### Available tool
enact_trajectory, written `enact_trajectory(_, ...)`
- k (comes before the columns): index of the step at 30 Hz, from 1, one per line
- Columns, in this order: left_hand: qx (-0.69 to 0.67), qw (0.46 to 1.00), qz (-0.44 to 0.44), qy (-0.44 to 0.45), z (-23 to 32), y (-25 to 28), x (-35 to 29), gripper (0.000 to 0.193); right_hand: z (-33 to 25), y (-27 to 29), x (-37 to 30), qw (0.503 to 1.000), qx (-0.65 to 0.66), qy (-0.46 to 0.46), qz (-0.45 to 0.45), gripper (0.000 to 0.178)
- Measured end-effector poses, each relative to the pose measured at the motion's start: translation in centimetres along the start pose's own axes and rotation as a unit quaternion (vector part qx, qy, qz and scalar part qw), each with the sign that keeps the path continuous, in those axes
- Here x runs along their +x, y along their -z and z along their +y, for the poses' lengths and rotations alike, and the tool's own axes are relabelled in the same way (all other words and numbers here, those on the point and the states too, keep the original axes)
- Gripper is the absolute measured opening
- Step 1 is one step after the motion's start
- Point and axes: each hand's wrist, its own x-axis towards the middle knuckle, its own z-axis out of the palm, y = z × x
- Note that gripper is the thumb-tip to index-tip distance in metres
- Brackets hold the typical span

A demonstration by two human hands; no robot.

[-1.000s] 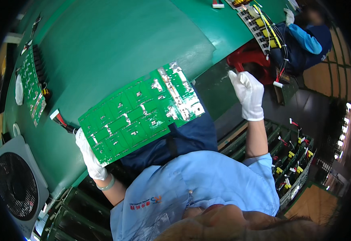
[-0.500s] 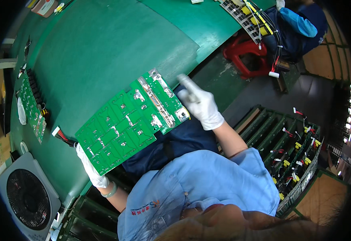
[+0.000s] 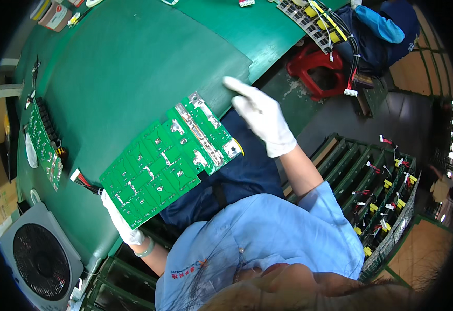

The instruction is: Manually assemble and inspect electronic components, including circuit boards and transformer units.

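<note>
A large green circuit board [image 3: 151, 168] is held solder side up over the near edge of the green bench mat. My white-gloved left hand [image 3: 118, 217] grips its lower left edge, with the fingers partly hidden beneath it. From that left end sticks out a bundle of red and black wires with a white connector [image 3: 76, 175]. Bright solder patches and a long tinned bar [image 3: 200, 136] run across the board's right end. My right hand [image 3: 260, 115], also gloved in white, is raised apart from the board at its right. Its index finger is stretched out and nothing shows in it.
Another circuit board [image 3: 46, 142] stands at the bench's left, near a grey fan [image 3: 39, 259]. Green racks [image 3: 361, 171] hold several wired boards at the right. Beyond a red stool [image 3: 317, 70], a co-worker's blue sleeve [image 3: 382, 26] shows near a wired board [image 3: 314, 23]. Containers [image 3: 55, 15] sit far left.
My right hand has lifted away from the board's right end, up and to the right. The board in my left hand has shifted only slightly.
</note>
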Motion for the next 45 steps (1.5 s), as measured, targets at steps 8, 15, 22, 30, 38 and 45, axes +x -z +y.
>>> enact_trajectory(8,0.027,0.999,-0.017,-0.035,0.8,-0.7,-0.5,0.054,1.3,-0.1,3.0,0.981,-0.149,0.092,-0.085,0.043)
enact_trajectory(15,0.113,0.99,-0.022,-0.08,0.7,-0.5,-0.2,0.052,2.0,5.1,4.1,0.87,-0.459,0.145,0.104,0.023)
enact_trajectory(22,0.362,0.904,-0.036,-0.226,0.3,0.3,-0.5,0.053,-1.3,5.6,6.0,0.822,-0.493,0.227,0.174,0.03)
enact_trajectory(30,0.215,0.964,-0.022,-0.154,0.0,-0.5,-0.1,0.043,-0.7,-1.0,8.4,0.826,-0.432,0.35,-0.093,0.042)
enact_trajectory(38,0.131,0.988,-0.03,-0.077,-0.1,0.3,0.0,0.036,2.7,7.0,3.9,0.833,-0.504,0.203,0.101,0.039)
enact_trajectory(45,-0.006,0.995,0.023,-0.098,0.6,-1.7,0.3,0.018,6.9,11.5,-3.8,0.918,-0.386,-0.032,0.078,0.039)
